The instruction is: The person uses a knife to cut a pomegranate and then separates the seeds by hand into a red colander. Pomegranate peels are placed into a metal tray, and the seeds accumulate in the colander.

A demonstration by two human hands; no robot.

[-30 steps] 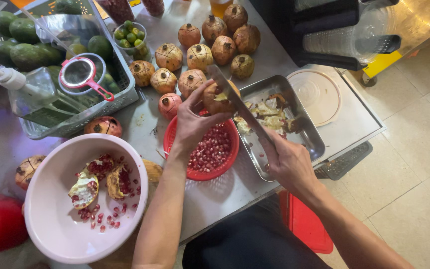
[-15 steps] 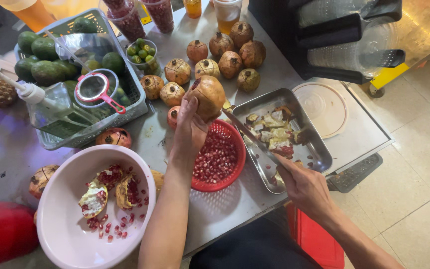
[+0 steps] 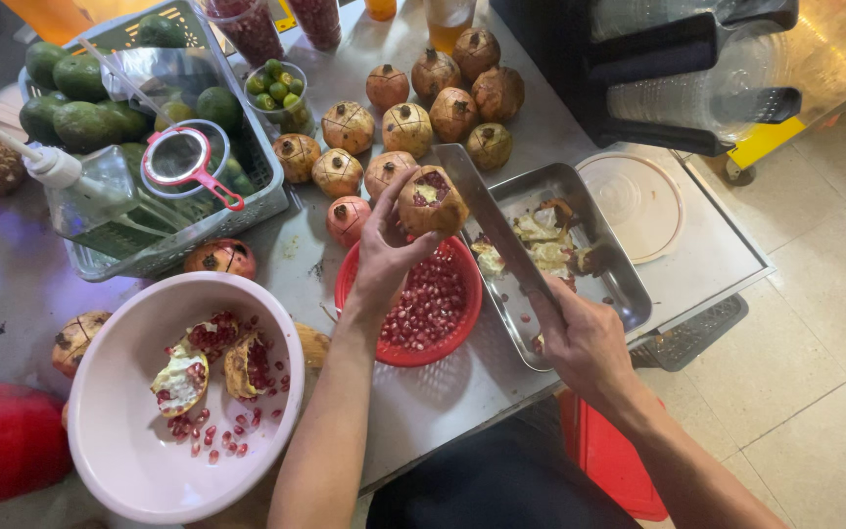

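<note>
Our left hand [image 3: 384, 250] pinches a cut pomegranate [image 3: 430, 203] in its fingers above the red basket [image 3: 413, 348], so seeds fall in. Our right hand [image 3: 585, 343], fingers wrapped tight, holds the knife [image 3: 492, 220] over the tray [image 3: 629, 284].

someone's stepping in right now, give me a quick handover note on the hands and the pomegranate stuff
Left hand: holds a pomegranate with its top cut open, above the red basket.
Right hand: grips a knife, blade pointing up toward the fruit.
Things: the red basket holds loose seeds. The metal tray holds peel scraps. The pink bowl holds broken pieces and stray seeds.
Done: at least one fruit is broken open and many seeds are out.
Left: the held fruit is not yet emptied; a group of whole pomegranates waits behind the basket.
</note>
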